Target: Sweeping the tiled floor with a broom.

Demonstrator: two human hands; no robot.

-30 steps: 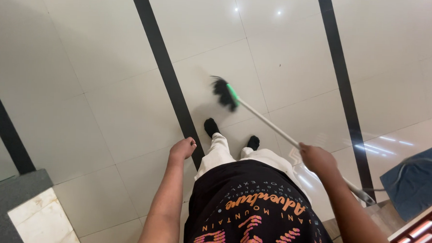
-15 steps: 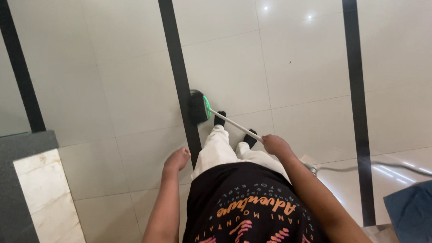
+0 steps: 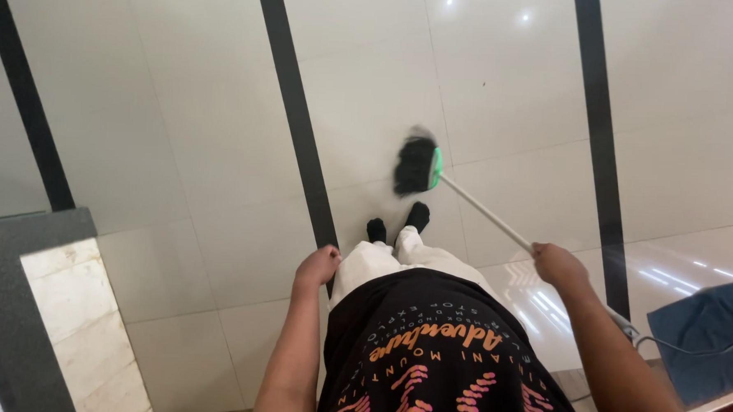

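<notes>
Broom [image 3: 465, 204]: black bristle head with a green collar, thin white handle. Head is blurred, down on the pale tiled floor [image 3: 180, 140], just ahead of the black-socked feet [image 3: 399, 224] and right of the floor's black stripe [image 3: 300, 121]. Handle slants back and right from the feet, gripped near mid-length.

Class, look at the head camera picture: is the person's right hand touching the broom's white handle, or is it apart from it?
Touching. In the head view the right hand is closed around the broom handle, which runs on behind the fist.
</notes>
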